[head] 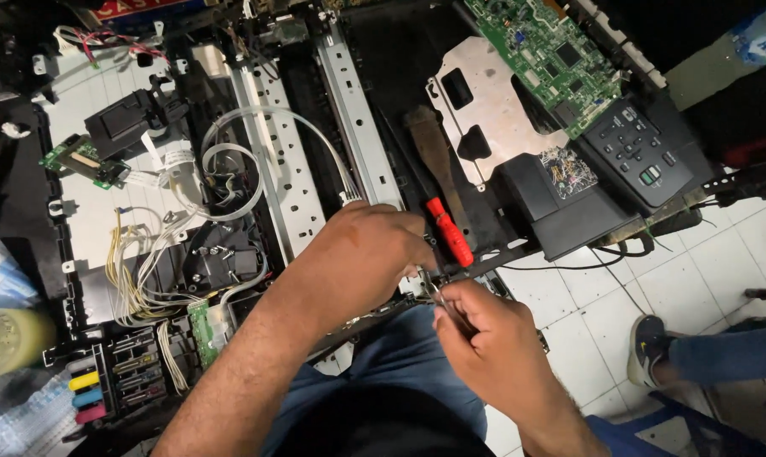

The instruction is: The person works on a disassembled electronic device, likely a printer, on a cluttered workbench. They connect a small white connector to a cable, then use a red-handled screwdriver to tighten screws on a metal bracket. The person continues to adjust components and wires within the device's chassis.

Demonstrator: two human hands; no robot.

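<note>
Small electronics repair workshop, set up at floor level. Opened black inkjet printer chassis spread across white square floor tiles, covers removed. Green printed circuit board lifted clear beside a bare metal shield plate and a detached black button control panel. Loose white tubing and wire bundles exposed. Row of black, yellow, cyan and magenta ink tanks at one corner. Red-handled screwdriver resting on the frame.

A green circuit board lies at the far side of a bare metal plate. Right of the plate sits a dark button panel. Well left, coloured ink tanks and white tubing. A shoe rests on the tiled floor.
</note>
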